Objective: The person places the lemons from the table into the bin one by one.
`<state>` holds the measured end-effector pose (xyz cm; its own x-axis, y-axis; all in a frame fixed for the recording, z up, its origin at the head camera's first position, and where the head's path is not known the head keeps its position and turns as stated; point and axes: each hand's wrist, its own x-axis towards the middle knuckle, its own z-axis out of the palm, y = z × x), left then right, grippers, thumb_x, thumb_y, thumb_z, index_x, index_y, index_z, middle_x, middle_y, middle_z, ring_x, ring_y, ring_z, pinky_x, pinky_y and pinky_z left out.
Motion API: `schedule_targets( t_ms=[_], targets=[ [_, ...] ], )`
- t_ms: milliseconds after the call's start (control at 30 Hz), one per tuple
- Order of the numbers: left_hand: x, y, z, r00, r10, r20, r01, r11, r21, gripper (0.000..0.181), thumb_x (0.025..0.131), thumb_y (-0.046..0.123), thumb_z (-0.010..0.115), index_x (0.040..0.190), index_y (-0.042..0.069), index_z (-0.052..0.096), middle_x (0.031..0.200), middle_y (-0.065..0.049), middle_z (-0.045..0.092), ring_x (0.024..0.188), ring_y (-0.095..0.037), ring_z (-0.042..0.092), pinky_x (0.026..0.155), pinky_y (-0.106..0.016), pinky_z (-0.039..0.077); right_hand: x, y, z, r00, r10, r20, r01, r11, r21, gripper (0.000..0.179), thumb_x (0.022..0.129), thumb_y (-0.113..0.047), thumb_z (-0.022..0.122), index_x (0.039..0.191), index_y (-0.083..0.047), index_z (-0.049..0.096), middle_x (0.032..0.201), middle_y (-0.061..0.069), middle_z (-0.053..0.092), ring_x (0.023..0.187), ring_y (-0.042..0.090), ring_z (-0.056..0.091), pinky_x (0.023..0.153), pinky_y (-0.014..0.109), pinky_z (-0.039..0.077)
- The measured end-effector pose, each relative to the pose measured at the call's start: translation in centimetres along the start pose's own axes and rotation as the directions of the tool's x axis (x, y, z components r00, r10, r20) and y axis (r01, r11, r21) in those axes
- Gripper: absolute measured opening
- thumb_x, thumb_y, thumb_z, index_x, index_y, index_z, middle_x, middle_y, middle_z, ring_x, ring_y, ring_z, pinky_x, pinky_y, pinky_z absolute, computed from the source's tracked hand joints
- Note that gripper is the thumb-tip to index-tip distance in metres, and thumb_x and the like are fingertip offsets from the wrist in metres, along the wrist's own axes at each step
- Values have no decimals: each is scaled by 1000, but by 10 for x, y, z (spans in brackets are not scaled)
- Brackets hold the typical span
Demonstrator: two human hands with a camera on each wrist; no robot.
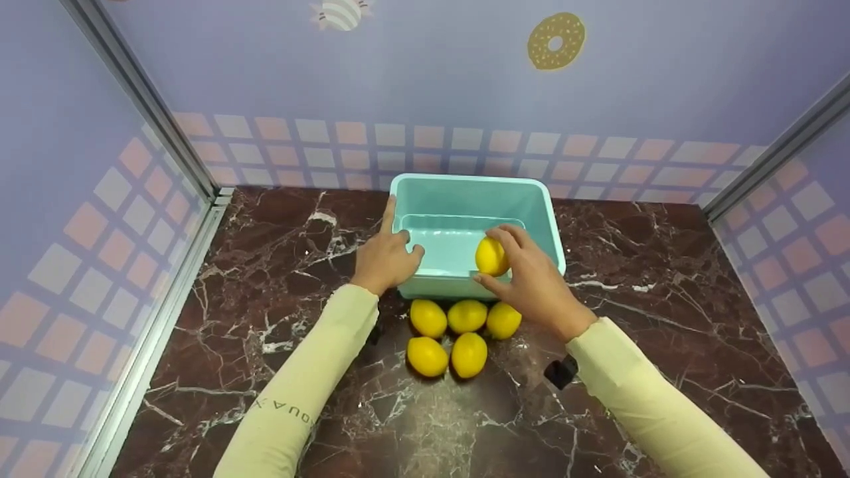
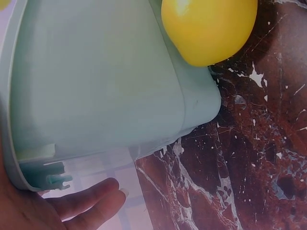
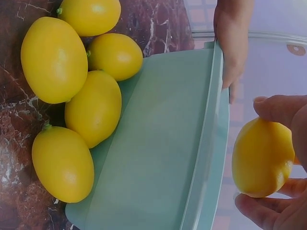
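Note:
A yellow lemon (image 1: pixel 490 257) is held by my right hand (image 1: pixel 534 285) above the front part of a pale teal plastic bin (image 1: pixel 438 242). In the right wrist view, thumb and fingers pinch this lemon (image 3: pixel 263 158) from opposite sides. My left hand (image 1: pixel 386 260) holds the bin's left rim near its front corner, index finger stretched along the edge. Two of its fingers (image 2: pixel 91 203) show outside the bin in the left wrist view. Several more lemons (image 1: pixel 467 317) lie in two rows against the bin's front wall. Inside the bin, the visible floor is bare.
The bin stands on a dark red marbled tabletop (image 1: pixel 299 265), close to the purple back wall (image 1: pixel 451 79) with its printed tiles. Side panels with metal frame strips (image 1: pixel 159 305) border the table left and right. A small black object (image 1: pixel 561 372) is at the right cuff.

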<state>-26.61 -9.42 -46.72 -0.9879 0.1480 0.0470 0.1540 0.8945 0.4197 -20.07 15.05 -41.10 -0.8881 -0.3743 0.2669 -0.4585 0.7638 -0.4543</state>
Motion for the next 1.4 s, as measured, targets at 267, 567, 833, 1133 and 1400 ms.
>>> schedule_targets(
  t_ms=[267,567,833,1133,1400],
  targets=[
    [1,0,0,1000,-3,4,3,1000,0,40,93,40,44,106,12,69,165,2,-6,67,-24,56,57,-38,45,3,2,1,1000,-9,-5,9,1000,-7,64,85,-36,73,137,-10,46,138,9,46,102,22,60,86,37,54],
    [2,0,1,1000,-7,-3,7,1000,17,39,92,40,45,102,12,70,165,3,-5,67,-23,57,57,-38,46,6,2,2,1000,-1,-6,1,1000,-12,65,84,-36,74,137,-9,47,138,10,46,103,25,61,88,40,54],
    [2,1,0,1000,-12,2,12,1000,12,37,91,41,45,98,13,69,165,4,-6,67,-23,57,57,-37,45,8,3,2,1000,-5,-3,5,1000,-6,63,84,-35,73,136,-12,46,138,10,46,102,24,61,87,38,54],
    [2,0,0,1000,-18,11,18,1000,4,39,92,41,45,101,12,69,165,4,-8,69,-24,58,58,-37,46,11,4,3,1000,1,11,-1,1000,-6,64,85,-36,72,138,-12,45,140,11,44,103,24,60,86,39,54],
    [1,0,1,1000,-17,1,17,1000,22,37,92,40,45,100,12,69,165,3,-6,68,-23,58,57,-37,46,14,4,4,999,15,33,-15,1000,-9,65,86,-36,71,139,-12,43,143,14,42,104,26,61,87,39,54]
  ],
)
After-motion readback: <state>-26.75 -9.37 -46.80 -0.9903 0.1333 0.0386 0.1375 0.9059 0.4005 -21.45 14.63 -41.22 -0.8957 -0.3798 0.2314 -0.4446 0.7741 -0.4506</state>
